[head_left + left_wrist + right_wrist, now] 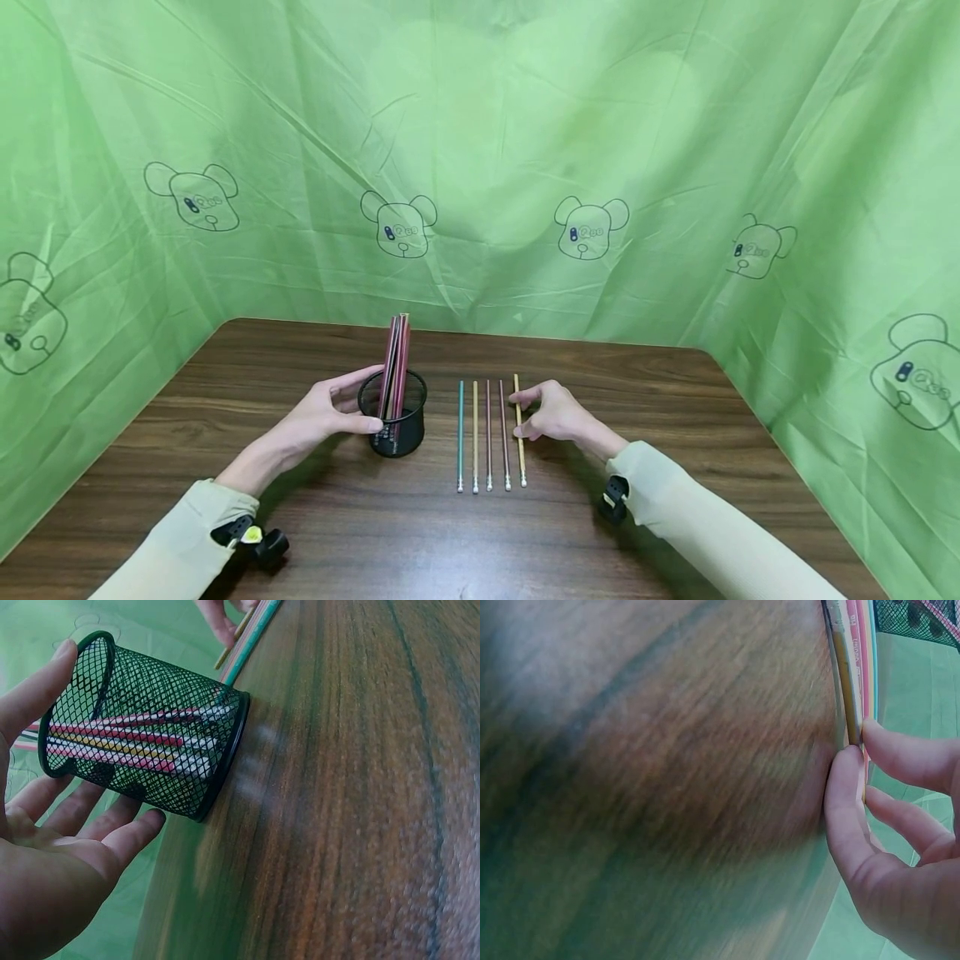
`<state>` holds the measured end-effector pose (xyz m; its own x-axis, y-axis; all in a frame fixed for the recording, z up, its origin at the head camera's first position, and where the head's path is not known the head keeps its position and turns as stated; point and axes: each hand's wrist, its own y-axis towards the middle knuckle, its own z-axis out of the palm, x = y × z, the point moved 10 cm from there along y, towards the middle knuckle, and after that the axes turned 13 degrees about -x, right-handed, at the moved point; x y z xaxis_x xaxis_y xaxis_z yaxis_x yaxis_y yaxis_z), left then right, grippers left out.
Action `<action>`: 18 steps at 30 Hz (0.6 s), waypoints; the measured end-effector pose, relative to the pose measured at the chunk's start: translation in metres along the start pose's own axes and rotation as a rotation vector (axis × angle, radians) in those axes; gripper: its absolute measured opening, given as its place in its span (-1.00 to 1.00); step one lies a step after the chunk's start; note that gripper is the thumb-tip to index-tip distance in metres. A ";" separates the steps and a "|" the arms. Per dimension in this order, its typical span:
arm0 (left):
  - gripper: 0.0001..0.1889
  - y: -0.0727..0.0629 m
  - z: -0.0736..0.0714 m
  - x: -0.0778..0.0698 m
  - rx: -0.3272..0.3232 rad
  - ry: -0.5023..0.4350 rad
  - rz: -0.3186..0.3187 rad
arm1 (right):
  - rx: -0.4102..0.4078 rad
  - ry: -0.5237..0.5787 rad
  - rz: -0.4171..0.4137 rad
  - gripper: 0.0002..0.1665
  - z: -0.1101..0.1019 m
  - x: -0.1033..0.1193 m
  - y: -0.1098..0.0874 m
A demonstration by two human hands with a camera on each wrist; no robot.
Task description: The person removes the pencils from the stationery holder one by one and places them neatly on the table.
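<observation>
My left hand (322, 414) holds a black mesh pencil cup (408, 435) from its left side, thumb in front near the rim and fingers behind. Several pencils (394, 367), mostly dark red, stand in the cup and lean on its rim. To the right of the cup, loose pencils lie side by side in a row: a teal pencil (461, 433), a yellow one (476, 437), and two reddish ones, the nearer being a reddish pencil (489, 437). At the row's right end, my right hand (555, 412) pinches a yellow pencil (522, 462) between thumb and fingers; it lies slightly tilted.
The brown wooden table (637, 533) has rounded far corners. A green curtain (495, 125) with printed bear faces surrounds it at the back and sides. A black strap device (615, 498) sits on my right wrist and another device (258, 542) on my left.
</observation>
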<state>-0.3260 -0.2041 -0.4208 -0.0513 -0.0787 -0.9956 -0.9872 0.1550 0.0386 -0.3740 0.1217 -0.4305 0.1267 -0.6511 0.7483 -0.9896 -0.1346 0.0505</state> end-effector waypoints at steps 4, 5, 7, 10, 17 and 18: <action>-0.08 0.000 0.000 0.000 -0.001 0.001 0.000 | 0.001 -0.020 -0.012 -0.32 0.000 0.001 0.001; -0.09 0.000 0.000 -0.001 -0.002 0.001 0.000 | 0.001 -0.024 -0.016 -0.32 0.000 0.001 0.001; -0.09 0.000 0.000 -0.001 -0.002 0.002 0.002 | 0.001 -0.032 -0.020 -0.33 0.000 0.002 0.001; -0.08 0.000 0.000 -0.001 0.000 0.004 -0.001 | 0.001 -0.041 -0.017 -0.33 0.000 0.002 0.001; -0.08 -0.001 0.000 -0.001 0.003 -0.006 0.005 | 0.011 -0.043 -0.013 -0.36 0.001 0.001 0.000; -0.08 -0.001 0.001 -0.001 0.003 -0.007 0.005 | 0.010 -0.044 -0.011 -0.36 0.001 0.000 0.000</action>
<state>-0.3253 -0.2036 -0.4197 -0.0548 -0.0712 -0.9960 -0.9865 0.1581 0.0430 -0.3737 0.1209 -0.4310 0.1407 -0.6821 0.7176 -0.9874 -0.1493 0.0516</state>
